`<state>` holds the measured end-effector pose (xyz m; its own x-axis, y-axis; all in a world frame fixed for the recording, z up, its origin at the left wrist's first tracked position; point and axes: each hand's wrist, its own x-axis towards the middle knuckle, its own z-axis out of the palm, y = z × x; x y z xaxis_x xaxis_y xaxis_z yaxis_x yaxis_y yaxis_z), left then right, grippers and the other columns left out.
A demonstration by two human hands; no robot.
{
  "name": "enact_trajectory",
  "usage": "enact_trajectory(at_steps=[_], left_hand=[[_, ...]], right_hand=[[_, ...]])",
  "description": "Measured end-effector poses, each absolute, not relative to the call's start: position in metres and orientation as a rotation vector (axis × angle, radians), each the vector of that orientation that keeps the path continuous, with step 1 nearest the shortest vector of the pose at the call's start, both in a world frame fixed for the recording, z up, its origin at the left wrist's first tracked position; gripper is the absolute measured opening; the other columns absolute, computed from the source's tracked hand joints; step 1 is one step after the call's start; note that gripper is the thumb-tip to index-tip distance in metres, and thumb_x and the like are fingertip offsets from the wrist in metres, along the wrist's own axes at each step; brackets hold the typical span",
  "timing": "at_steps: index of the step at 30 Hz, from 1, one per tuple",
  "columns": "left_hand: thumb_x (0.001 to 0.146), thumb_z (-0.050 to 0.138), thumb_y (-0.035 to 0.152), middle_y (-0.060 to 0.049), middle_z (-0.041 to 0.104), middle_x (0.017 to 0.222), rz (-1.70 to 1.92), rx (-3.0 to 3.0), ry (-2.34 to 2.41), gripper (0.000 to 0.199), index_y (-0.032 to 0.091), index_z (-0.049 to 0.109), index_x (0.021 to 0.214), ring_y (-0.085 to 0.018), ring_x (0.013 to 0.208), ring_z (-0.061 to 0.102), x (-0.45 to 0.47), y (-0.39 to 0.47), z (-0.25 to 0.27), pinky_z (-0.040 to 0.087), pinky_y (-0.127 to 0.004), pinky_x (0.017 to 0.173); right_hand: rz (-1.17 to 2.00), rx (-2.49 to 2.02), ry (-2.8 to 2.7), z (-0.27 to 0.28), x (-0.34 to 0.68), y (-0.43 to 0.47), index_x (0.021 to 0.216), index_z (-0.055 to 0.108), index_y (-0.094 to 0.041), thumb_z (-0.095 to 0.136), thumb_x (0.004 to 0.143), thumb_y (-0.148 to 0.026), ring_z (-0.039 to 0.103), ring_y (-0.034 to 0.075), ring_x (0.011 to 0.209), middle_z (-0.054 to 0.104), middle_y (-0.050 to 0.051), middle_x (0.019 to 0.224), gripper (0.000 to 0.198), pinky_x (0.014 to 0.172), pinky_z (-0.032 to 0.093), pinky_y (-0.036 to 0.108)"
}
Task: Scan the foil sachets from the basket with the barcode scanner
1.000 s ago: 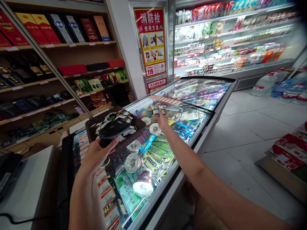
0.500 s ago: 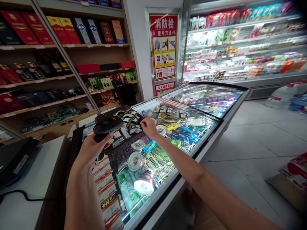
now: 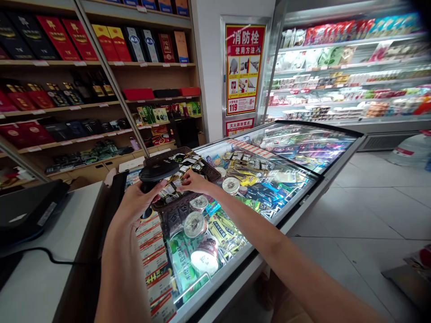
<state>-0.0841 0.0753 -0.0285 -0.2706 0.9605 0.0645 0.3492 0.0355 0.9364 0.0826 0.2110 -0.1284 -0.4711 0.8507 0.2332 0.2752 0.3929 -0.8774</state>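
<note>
My left hand (image 3: 134, 199) is wrapped round the handle of a black barcode scanner (image 3: 159, 170), its head level above the near side of a dark woven basket (image 3: 213, 172). Small black, white and gold packets (image 3: 193, 160) fill the basket, which rests on the glass top of a chest freezer (image 3: 235, 258). My right hand (image 3: 195, 183) reaches over the basket's near edge, thumb and fingers pinched at the edge of a small packet (image 3: 170, 190) just right of the scanner. The scanner and left hand hide part of the basket.
Ice cream tubs (image 3: 195, 224) and wrapped ices lie under the freezer glass. To the left is a counter (image 3: 72, 229) with a black device (image 3: 30, 220) and cable. Shelves of boxes (image 3: 55, 38) stand behind; a lit display fridge (image 3: 336, 80) is at the back right.
My right hand has moved left from the basket's right edge to the packets beside the scanner. My left hand still holds the scanner. The view has turned slightly left.
</note>
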Motion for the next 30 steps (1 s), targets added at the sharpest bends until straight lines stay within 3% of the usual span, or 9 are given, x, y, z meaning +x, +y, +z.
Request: enact_trajectory(at_steps=[2, 6, 10, 17, 30], left_hand=[[0.046, 0.089, 0.063, 0.003, 0.061, 0.053, 1.226, 1.343, 1.708, 0.057, 0.018, 0.063, 0.071, -0.011, 0.048, 0.051, -0.084, 0.078, -0.029, 0.033, -0.021, 0.043], [0.045, 0.090, 0.062, 0.003, 0.060, 0.053, 1.234, 1.350, 1.696, 0.058, 0.018, 0.064, 0.071, -0.011, 0.048, 0.051, -0.082, 0.079, -0.031, 0.034, -0.021, 0.044], [0.041, 0.090, 0.064, 0.003, 0.061, 0.057, 1.265, 1.316, 1.668, 0.061, 0.018, 0.064, 0.072, -0.012, 0.053, 0.054, -0.081, 0.077, -0.028, 0.037, -0.021, 0.046], [0.031, 0.091, 0.062, 0.005, 0.060, 0.055, 1.191, 1.269, 1.682, 0.067, 0.018, 0.065, 0.074, -0.012, 0.053, 0.052, -0.066, 0.081, -0.028, 0.032, -0.021, 0.043], [0.045, 0.086, 0.067, 0.004, 0.060, 0.057, 1.025, 1.493, 1.643, 0.059, 0.019, 0.064, 0.071, -0.014, 0.058, 0.055, -0.055, 0.087, -0.040, 0.039, -0.023, 0.051]], right_hand=[[1.097, -0.998, -1.922, -0.126, 0.076, 0.213, 0.095, 0.059, -0.021, 0.085, 0.066, -0.053, 0.057, 0.014, 0.072, 0.064, -0.003, 0.080, 0.050, 0.062, 0.037, 0.023], [0.985, -0.915, -1.987, -0.121, 0.068, 0.214, 0.072, 0.058, -0.020, 0.083, 0.066, -0.056, 0.052, 0.013, 0.066, 0.052, -0.006, 0.063, 0.045, 0.059, 0.034, 0.023], [1.084, -0.818, -1.366, -0.129, 0.102, 0.209, 0.086, 0.063, -0.021, 0.070, 0.077, -0.063, 0.051, 0.011, 0.056, 0.056, -0.005, 0.065, 0.044, 0.051, 0.041, 0.023], [1.124, -0.738, -0.681, -0.148, 0.165, 0.215, 0.084, 0.059, -0.022, 0.084, 0.064, -0.057, 0.049, 0.012, 0.046, 0.057, -0.005, 0.059, 0.047, 0.040, 0.045, 0.026], [1.166, -0.778, -0.663, -0.149, 0.162, 0.216, 0.085, 0.059, -0.022, 0.085, 0.063, -0.056, 0.047, 0.012, 0.045, 0.055, -0.006, 0.056, 0.048, 0.040, 0.045, 0.026]])
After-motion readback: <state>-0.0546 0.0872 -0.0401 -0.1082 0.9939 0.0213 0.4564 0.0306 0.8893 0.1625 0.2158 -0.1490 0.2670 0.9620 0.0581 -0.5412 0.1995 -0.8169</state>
